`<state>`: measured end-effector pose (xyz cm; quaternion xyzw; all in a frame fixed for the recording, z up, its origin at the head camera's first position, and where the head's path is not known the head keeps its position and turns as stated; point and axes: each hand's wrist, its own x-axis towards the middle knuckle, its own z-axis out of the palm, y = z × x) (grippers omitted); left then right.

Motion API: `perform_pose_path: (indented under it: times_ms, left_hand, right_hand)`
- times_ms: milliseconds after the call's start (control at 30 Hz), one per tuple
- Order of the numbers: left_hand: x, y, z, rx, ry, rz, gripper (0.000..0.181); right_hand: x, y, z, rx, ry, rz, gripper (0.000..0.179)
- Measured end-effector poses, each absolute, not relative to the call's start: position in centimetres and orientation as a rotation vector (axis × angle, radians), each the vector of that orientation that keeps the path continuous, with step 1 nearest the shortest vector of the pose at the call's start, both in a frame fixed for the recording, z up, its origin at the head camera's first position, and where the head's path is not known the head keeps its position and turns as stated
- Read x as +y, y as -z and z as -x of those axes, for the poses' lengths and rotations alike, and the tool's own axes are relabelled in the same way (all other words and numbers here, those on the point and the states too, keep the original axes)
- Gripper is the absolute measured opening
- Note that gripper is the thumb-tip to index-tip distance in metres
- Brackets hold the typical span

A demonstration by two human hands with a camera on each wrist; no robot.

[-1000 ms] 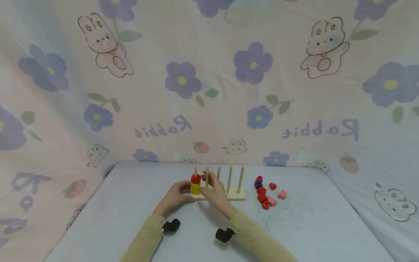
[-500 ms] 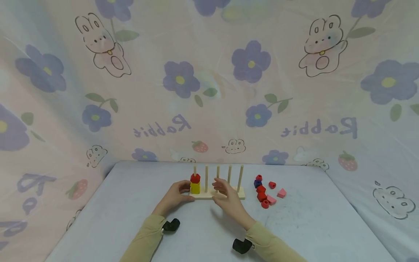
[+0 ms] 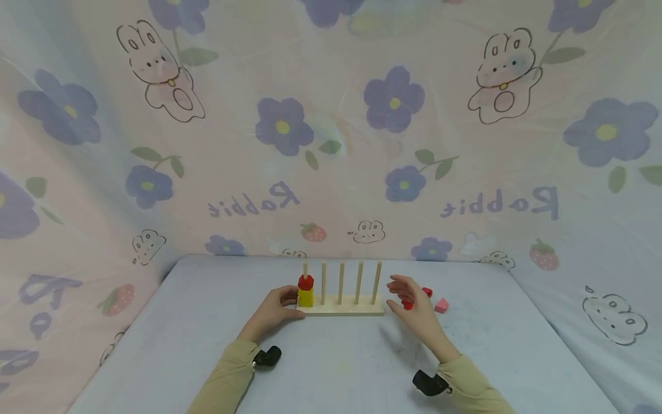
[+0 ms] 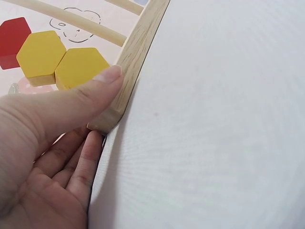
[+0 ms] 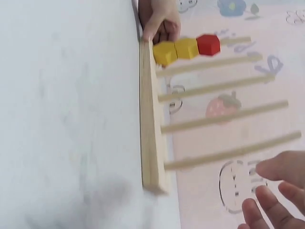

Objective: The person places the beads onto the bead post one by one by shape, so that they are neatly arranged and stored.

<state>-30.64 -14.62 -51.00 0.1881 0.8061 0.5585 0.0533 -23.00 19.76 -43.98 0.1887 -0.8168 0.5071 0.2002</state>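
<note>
A wooden peg stand [image 3: 341,311] with several upright pegs stands on the table. On its leftmost peg sit two yellow hexagonal beads [image 4: 42,55], topped by a red bead [image 3: 306,282]. My left hand [image 3: 274,309] grips the left end of the base; in the left wrist view its thumb lies on the base edge by the lowest yellow bead, fingers around the end. To the right of the stand, my right hand [image 3: 416,313] holds nothing, fingers parted and relaxed. It overlaps the loose beads in the head view, with a red bead [image 3: 407,305] partly showing between thumb and fingers.
Just beyond the right hand lie another red bead [image 3: 427,292] and a pink block [image 3: 442,305]; other loose pieces are hidden behind the hand. A patterned cloth [image 3: 331,172] hangs behind the white table [image 3: 331,368].
My right hand has left the bead stack and swept rightward past the pegs to the loose beads. The left hand keeps its grip on the stand.
</note>
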Motion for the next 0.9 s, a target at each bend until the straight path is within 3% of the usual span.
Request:
perform_pose_path:
  times_ms: [433,900]
  left_hand:
    - [-14.6,50.8,30.5,2.456,-1.681,-0.564,0.063]
    - [-14.5,50.8,30.4,2.449,-1.705,-0.55,0.062]
  right_hand:
    - [25.9,46.5,23.7,-2.572,-1.231,-0.231,0.04]
    - [26.6,47.8,24.9,-2.724,-1.136,-0.25,0.036]
